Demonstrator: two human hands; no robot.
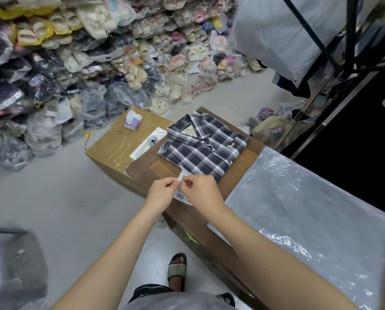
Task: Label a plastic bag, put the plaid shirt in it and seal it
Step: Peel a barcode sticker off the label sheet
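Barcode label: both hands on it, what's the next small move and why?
Probably finish peeling the barcode label from its backing, then carry it right to the plastic bag. Left hand and right hand pinch it at its top edge; the bag lies flat and shows no label, and the plaid shirt waits folded.

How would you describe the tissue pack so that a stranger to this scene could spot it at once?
Start at the tape-sealed brown cardboard box on the grey floor, left of the folded navy-and-white plaid shirt. On its far end sits the small lilac tissue pack. A white tissue sticks out of its top, unlike the flat white packet nearer the shirt.
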